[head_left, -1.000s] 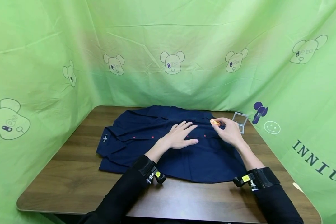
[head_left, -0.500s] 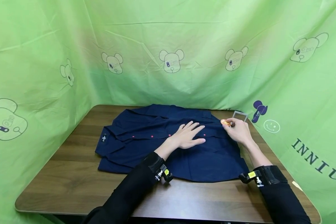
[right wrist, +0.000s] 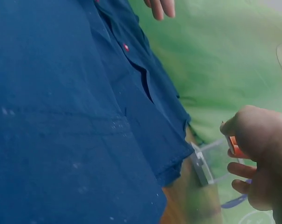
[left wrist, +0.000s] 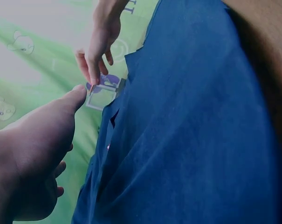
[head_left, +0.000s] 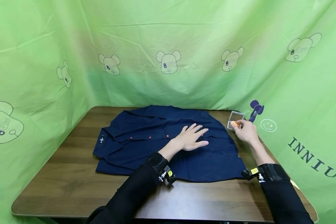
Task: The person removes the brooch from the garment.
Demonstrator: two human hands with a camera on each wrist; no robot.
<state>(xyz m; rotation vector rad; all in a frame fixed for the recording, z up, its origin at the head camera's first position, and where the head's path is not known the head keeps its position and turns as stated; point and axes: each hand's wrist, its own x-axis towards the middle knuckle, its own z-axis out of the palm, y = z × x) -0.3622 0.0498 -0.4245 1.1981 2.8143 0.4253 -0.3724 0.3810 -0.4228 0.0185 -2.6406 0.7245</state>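
Note:
A dark blue button shirt (head_left: 212,161) with small red buttons lies spread on the table. My left hand (head_left: 191,139) rests on its middle, fingers spread; in the left wrist view the thumb of that hand (left wrist: 43,144) points toward the far side. Beyond the shirt's right edge, my right hand (head_left: 247,132) pinches a small orange disc (head_left: 235,124) between thumb and fingers. The disc (right wrist: 237,148) shows a flat, thin edge in the right wrist view. It overlaps a small clear plastic case (head_left: 231,116) whose lid stands raised; the fingers hide part of the case.
The wooden table (head_left: 58,189) extends around the shirt, with rounded front corners. A green curtain (head_left: 134,84) with printed bear heads encloses the back and sides. A small pale piece (head_left: 294,184) lies at the table's right edge.
My right hand has carried the orange disc rightward from over the shirt to the clear case. My left hand has slid a little to the right across the shirt, fingers still spread.

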